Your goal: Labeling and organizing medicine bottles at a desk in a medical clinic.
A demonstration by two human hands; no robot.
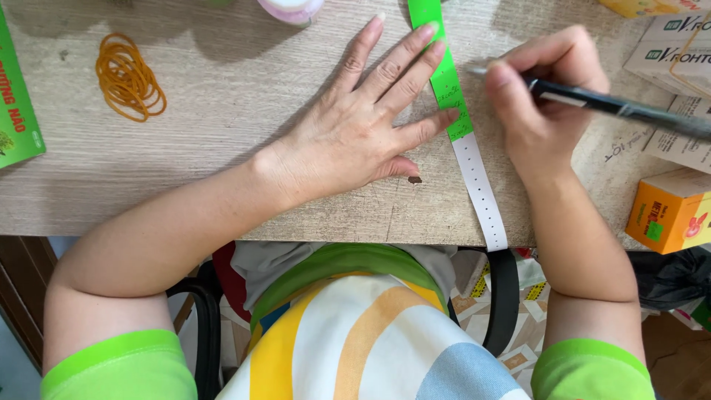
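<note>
A long strip of green stickers on white perforated backing [453, 104] runs down the wooden table [222, 111] and hangs over its front edge. My left hand [363, 126] lies flat on the table, fingers spread, its fingertips pressing the strip's left edge. My right hand [537, 104] grips a black pen [622, 110], whose tip touches the table just right of the strip, near the green part. The pen's barrel points out to the right.
A pile of orange rubber bands [127, 78] lies at the left. A green printed sheet [16, 111] sits at the left edge. At the right stand an orange box [670, 211] and white boxes [670, 44]. A pink-white roll [290, 9] is at the top.
</note>
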